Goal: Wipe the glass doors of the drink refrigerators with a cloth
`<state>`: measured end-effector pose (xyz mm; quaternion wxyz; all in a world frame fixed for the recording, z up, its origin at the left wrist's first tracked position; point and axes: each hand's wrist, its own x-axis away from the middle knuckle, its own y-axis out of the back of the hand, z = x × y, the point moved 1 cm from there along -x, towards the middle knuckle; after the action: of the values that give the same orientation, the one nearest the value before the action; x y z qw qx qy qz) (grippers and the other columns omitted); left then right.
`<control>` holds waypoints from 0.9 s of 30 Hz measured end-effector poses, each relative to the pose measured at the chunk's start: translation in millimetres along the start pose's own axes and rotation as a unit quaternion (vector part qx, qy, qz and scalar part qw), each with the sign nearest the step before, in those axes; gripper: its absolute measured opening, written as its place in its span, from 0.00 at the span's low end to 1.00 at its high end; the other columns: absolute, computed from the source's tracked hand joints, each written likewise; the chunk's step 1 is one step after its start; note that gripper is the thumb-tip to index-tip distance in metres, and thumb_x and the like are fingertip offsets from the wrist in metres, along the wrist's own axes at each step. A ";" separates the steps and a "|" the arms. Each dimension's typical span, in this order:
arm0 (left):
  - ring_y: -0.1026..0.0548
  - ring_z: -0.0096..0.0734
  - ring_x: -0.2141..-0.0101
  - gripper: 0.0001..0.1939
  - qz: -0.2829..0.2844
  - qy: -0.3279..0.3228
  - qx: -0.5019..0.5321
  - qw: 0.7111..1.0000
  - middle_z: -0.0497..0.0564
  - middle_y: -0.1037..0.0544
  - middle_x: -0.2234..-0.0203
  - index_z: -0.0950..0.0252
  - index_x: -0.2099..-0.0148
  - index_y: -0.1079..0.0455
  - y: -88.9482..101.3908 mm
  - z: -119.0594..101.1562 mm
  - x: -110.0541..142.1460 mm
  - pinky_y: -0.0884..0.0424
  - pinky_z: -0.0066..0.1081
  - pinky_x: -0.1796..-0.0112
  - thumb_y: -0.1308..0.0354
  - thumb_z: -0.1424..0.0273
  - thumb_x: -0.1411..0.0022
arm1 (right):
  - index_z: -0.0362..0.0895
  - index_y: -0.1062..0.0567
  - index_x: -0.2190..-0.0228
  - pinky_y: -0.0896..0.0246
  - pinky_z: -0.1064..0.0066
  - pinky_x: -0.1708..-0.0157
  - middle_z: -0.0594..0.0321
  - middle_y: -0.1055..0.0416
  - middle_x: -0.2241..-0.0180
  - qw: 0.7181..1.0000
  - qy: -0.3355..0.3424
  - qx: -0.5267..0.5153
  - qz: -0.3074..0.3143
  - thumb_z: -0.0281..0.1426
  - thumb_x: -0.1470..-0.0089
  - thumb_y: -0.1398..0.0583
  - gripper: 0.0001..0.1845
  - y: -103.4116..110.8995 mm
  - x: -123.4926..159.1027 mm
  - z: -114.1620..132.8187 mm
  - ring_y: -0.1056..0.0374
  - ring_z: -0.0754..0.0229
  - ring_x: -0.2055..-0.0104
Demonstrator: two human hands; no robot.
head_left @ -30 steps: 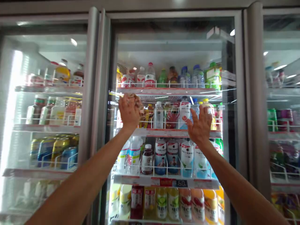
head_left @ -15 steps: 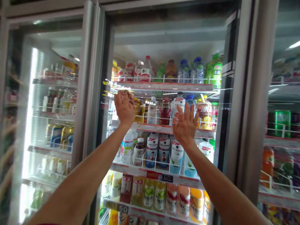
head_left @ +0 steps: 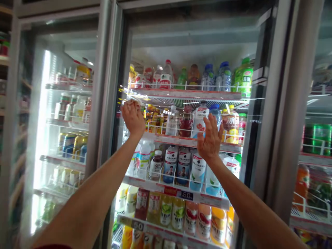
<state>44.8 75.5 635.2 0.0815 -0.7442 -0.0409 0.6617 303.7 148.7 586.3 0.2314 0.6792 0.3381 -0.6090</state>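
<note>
My left hand (head_left: 134, 119) presses a crumpled brownish cloth (head_left: 135, 102) to the left side of the glass door (head_left: 192, 45) of a drinks fridge. Most of the cloth is hidden behind the hand; only its upper edge shows. Farther right, my right hand (head_left: 210, 138) is raised in front of the same glass with its fingers stretched out and nothing in it. Whether its palm touches the glass I cannot tell. Behind the pane stand rows of bottles, among them a white bottle with a fruit label (head_left: 200, 117) near my right hand.
A metal door frame (head_left: 110, 86) separates this door from another fridge door (head_left: 70, 45) on the left. To the right is a thick metal post (head_left: 293, 114), with more drinks beyond it. A price tag (head_left: 186, 195) sits on a shelf edge inside.
My left hand and the cloth have shifted left across the glass toward the frame. My right hand first moved left over the bottles, and its fingers now tilt more sideways. The view has turned.
</note>
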 end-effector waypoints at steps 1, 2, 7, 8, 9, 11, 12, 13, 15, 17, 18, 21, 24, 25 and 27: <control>0.66 0.49 0.37 0.22 -0.005 -0.004 -0.003 1.000 0.69 0.57 0.38 0.83 0.43 0.49 -0.1 -2.9 5.1 0.65 0.59 0.42 0.61 0.75 0.37 | 0.45 0.52 0.40 0.64 0.52 0.39 0.55 0.50 0.39 1.000 0.001 0.007 0.006 0.36 0.42 0.56 0.29 -0.5 -0.4 0.5 0.58 0.55 0.35; 0.67 0.47 0.37 0.22 -0.001 -0.022 -0.003 1.000 0.66 0.57 0.37 0.81 0.42 0.49 -2.5 -13.9 14.8 0.65 0.57 0.41 0.61 0.75 0.37 | 0.45 0.52 0.40 0.64 0.52 0.39 0.55 0.50 0.38 1.000 0.001 0.012 0.012 0.37 0.42 0.56 0.29 -0.9 -0.7 0.9 0.58 0.55 0.35; 0.51 0.31 0.38 0.18 0.132 -0.286 0.026 0.949 0.46 0.39 0.42 0.59 0.46 0.37 -18.0 -75.8 71.6 0.47 0.39 0.40 0.52 0.68 0.39 | 0.48 0.47 0.41 0.65 0.50 0.39 0.57 0.50 0.38 0.997 0.026 0.048 0.061 0.38 0.43 0.52 0.28 -1.6 -0.8 2.8 0.59 0.53 0.35; 0.49 0.31 0.39 0.17 0.137 -0.301 0.021 0.944 0.46 0.38 0.43 0.58 0.47 0.36 -14.5 -67.7 72.3 0.45 0.38 0.41 0.52 0.68 0.39 | 0.48 0.46 0.42 0.66 0.49 0.39 0.58 0.51 0.38 0.995 0.031 0.059 0.072 0.39 0.43 0.52 0.28 -1.7 -0.9 3.5 0.60 0.52 0.35; 0.48 0.32 0.39 0.17 0.124 -0.279 0.006 0.952 0.46 0.37 0.43 0.58 0.48 0.36 -8.3 -51.2 67.8 0.44 0.38 0.42 0.52 0.69 0.39 | 0.49 0.45 0.42 0.66 0.48 0.39 0.58 0.52 0.37 0.994 0.034 0.068 0.082 0.39 0.43 0.51 0.28 -1.8 -1.1 4.4 0.62 0.51 0.34; 0.44 0.33 0.41 0.17 0.040 -0.113 -0.048 0.992 0.47 0.37 0.44 0.60 0.49 0.35 8.0 -3.5 49.4 0.42 0.38 0.42 0.52 0.69 0.40 | 0.50 0.44 0.42 0.67 0.47 0.40 0.59 0.55 0.37 0.991 0.036 0.083 0.097 0.39 0.43 0.50 0.28 -2.1 -1.7 6.5 0.64 0.50 0.34; 0.45 0.37 0.40 0.19 0.006 -0.057 -0.063 0.996 0.52 0.39 0.42 0.65 0.46 0.38 15.0 19.1 40.0 0.44 0.44 0.42 0.54 0.71 0.39 | 0.50 0.45 0.42 0.67 0.46 0.40 0.59 0.57 0.36 0.990 0.035 0.088 0.102 0.39 0.44 0.50 0.28 -2.3 -2.0 7.6 0.65 0.49 0.34; 0.47 0.40 0.40 0.20 -0.024 -0.009 -0.075 0.997 0.56 0.42 0.41 0.68 0.45 0.40 19.8 36.3 32.7 0.46 0.48 0.42 0.55 0.71 0.39 | 0.51 0.45 0.42 0.67 0.45 0.40 0.59 0.58 0.36 0.989 0.035 0.092 0.106 0.40 0.44 0.50 0.28 -2.5 -2.3 8.7 0.65 0.49 0.34; 0.51 0.45 0.39 0.21 -0.058 0.043 -0.088 0.994 0.59 0.46 0.40 0.71 0.43 0.43 21.3 47.3 28.2 0.50 0.54 0.42 0.57 0.72 0.38 | 0.51 0.46 0.42 0.67 0.45 0.40 0.60 0.59 0.36 0.989 0.036 0.098 0.110 0.40 0.44 0.49 0.29 -3.0 -2.7 10.4 0.65 0.48 0.34; 0.54 0.43 0.38 0.21 -0.047 0.015 -0.081 0.995 0.58 0.46 0.39 0.68 0.43 0.43 15.0 29.5 37.4 0.51 0.51 0.41 0.55 0.72 0.39 | 0.51 0.46 0.42 0.67 0.45 0.40 0.59 0.58 0.36 0.988 0.034 0.101 0.110 0.40 0.45 0.49 0.29 -3.1 -2.7 11.5 0.65 0.48 0.34; 0.54 0.42 0.38 0.21 -0.019 -0.034 -0.068 0.997 0.56 0.46 0.39 0.65 0.43 0.42 11.4 15.8 44.9 0.50 0.49 0.40 0.54 0.72 0.39 | 0.50 0.45 0.42 0.67 0.46 0.40 0.59 0.57 0.36 0.988 0.032 0.102 0.110 0.40 0.45 0.48 0.29 -3.1 -2.6 11.8 0.64 0.48 0.34; 0.54 0.38 0.38 0.21 0.094 -0.226 -0.015 0.969 0.50 0.44 0.39 0.59 0.44 0.41 10.0 -4.8 63.0 0.47 0.45 0.41 0.53 0.72 0.39 | 0.49 0.43 0.43 0.67 0.47 0.40 0.58 0.54 0.37 0.988 0.022 0.107 0.107 0.39 0.44 0.49 0.27 -3.5 -2.0 12.6 0.61 0.49 0.35; 0.50 0.37 0.39 0.21 0.060 -0.189 -0.014 0.980 0.48 0.43 0.40 0.58 0.43 0.42 24.9 29.7 58.7 0.46 0.43 0.41 0.54 0.72 0.38 | 0.49 0.42 0.43 0.67 0.46 0.40 0.58 0.53 0.37 0.989 0.017 0.110 0.098 0.38 0.44 0.50 0.27 -4.7 -0.9 13.5 0.60 0.49 0.35; 0.51 0.40 0.38 0.22 0.020 -0.137 -0.023 0.990 0.49 0.45 0.39 0.59 0.41 0.43 30.2 45.1 55.9 0.47 0.44 0.41 0.55 0.72 0.38 | 0.49 0.42 0.43 0.67 0.46 0.40 0.58 0.53 0.37 0.989 0.017 0.112 0.095 0.38 0.44 0.50 0.27 -5.2 -0.4 13.9 0.60 0.49 0.35; 0.53 0.43 0.38 0.23 -0.034 -0.067 -0.037 0.996 0.51 0.49 0.38 0.62 0.39 0.46 36.4 63.0 57.5 0.50 0.47 0.40 0.56 0.73 0.37 | 0.49 0.43 0.43 0.67 0.47 0.40 0.59 0.54 0.37 0.989 0.015 0.113 0.092 0.38 0.43 0.50 0.26 -6.0 0.7 14.3 0.60 0.50 0.35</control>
<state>-12.4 53.6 565.6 0.0730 -0.6988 -0.0961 0.7050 289.6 142.5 584.0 0.2030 0.7385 0.2062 -0.6090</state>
